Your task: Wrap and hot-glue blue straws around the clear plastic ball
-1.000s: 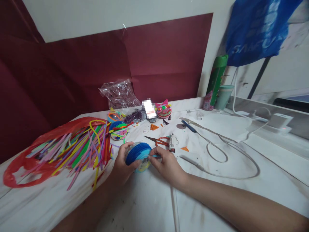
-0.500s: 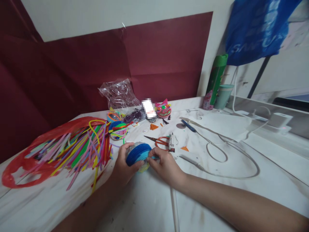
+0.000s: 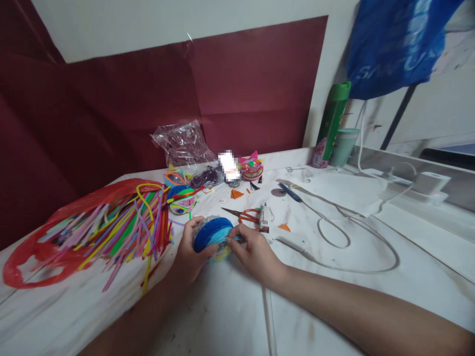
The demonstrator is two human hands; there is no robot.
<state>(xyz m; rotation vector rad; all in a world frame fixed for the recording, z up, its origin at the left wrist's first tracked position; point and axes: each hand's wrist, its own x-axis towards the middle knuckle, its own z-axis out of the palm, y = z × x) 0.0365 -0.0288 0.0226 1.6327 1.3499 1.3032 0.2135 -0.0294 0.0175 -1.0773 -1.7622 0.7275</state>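
A round ball (image 3: 212, 233) wrapped in dark and light blue pipe cleaner, with a clear bumpy surface showing at its top and yellow below, is held above the table. My left hand (image 3: 191, 249) is closed around its left side, thumb across the front. At its right side, my right hand (image 3: 252, 249) pinches a light blue pipe cleaner (image 3: 240, 239) against the ball. Just beyond lie orange-handled scissors (image 3: 247, 214) and a white glue gun (image 3: 284, 236) with its cord running right.
Many coloured pipe cleaners (image 3: 122, 232) lie on a red plastic bag (image 3: 25, 267) at left. Decorated balls (image 3: 181, 199) stand behind, with a pink one (image 3: 252, 168) near the wall. A blue-handled tool (image 3: 290, 192), a green can (image 3: 332, 123) and a cup (image 3: 344, 148) are at right.
The ball has turned slightly in my left hand, so more of the clear top and the light blue band show. My right hand stays pinched at its right side.
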